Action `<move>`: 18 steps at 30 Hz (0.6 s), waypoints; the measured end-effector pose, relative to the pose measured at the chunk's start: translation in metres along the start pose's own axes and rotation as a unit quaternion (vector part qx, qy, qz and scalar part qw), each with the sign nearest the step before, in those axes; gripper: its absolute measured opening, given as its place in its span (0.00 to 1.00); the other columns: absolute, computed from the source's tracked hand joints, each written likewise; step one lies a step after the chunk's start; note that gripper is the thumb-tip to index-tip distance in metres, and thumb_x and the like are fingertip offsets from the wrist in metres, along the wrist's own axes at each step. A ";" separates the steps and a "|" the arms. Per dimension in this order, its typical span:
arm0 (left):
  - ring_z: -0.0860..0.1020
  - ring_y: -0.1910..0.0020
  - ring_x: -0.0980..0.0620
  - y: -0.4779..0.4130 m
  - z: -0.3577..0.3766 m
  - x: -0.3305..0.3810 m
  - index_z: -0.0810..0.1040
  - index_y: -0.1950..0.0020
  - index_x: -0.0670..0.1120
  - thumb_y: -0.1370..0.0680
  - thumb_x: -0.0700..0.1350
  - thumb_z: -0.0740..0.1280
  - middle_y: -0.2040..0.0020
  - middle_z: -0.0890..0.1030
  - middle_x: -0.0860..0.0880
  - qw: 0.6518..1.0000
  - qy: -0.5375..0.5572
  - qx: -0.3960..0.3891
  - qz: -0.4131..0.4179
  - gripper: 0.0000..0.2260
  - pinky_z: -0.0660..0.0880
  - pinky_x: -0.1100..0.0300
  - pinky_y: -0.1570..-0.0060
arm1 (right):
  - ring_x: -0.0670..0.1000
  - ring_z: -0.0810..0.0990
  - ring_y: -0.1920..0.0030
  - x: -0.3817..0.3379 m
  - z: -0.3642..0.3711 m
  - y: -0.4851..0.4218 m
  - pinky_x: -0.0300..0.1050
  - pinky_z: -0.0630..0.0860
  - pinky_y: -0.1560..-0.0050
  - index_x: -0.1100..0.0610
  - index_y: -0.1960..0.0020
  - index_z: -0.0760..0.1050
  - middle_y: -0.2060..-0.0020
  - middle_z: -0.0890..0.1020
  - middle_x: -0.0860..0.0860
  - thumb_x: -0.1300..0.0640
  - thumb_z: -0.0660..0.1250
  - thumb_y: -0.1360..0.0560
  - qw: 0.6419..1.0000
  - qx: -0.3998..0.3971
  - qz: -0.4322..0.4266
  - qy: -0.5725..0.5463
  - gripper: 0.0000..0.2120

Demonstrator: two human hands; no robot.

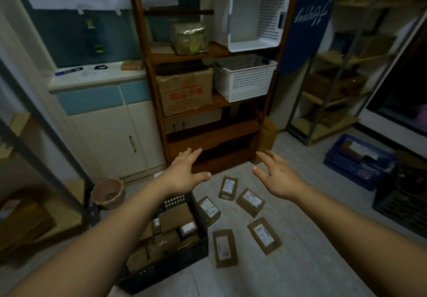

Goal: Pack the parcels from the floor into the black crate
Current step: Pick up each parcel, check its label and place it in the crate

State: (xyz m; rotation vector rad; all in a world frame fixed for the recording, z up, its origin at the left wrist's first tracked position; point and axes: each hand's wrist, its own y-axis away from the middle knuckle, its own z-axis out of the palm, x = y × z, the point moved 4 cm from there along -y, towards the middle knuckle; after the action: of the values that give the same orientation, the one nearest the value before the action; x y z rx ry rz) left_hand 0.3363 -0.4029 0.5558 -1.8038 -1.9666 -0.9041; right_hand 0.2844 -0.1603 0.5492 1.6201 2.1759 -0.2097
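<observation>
5 parcels (224,248) on floor (300,262), crate (175,266) part-filled

Parcels: flat brown card, white label up, scattered mid-floor just right of crate, which holds more. Both empty, fingers spread: left hand (184,176), right hand (277,178), hovering above parcels. Judged light, stiff, non-fragile; card grips well. Take 1 across its long edges, thumb opposite fingers.

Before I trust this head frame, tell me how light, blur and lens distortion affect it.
Head view: dim, bluish indoor light; the wide lens bows the wooden shelf uprights; the metal rack at the right edge is smeared soft; labels on the floor parcels are pale, unreadable patches; the black crate sinks into shadow; left hand and right hand look fairly sharp.
</observation>
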 end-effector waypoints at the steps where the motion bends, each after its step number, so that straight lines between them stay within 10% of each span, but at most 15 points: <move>1: 0.44 0.23 0.47 -0.005 0.008 0.013 0.49 0.23 0.57 0.25 0.59 0.65 0.22 0.46 0.50 1.000 0.003 0.008 0.009 0.36 0.49 0.48 0.25 | 0.53 0.53 0.24 0.015 -0.008 0.003 0.50 0.55 0.26 0.48 0.23 0.52 0.23 0.53 0.50 0.39 0.52 0.21 1.000 0.003 0.003 0.003 0.30; 18: 0.48 0.23 0.45 -0.126 0.171 0.181 0.50 0.23 0.53 0.24 0.55 0.65 0.22 0.48 0.48 0.995 0.082 0.001 -0.061 0.34 0.52 0.47 0.25 | 0.55 0.56 0.25 0.266 -0.099 -0.039 0.49 0.55 0.26 0.51 0.23 0.54 0.24 0.57 0.54 0.40 0.53 0.21 0.999 -0.018 0.029 0.010 0.30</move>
State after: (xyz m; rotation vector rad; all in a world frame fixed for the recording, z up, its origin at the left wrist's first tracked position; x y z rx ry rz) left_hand 0.2167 -0.1542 0.5115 -1.5662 -1.9892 -1.0517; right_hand 0.1620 0.0976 0.5231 1.6701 2.1321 -0.1359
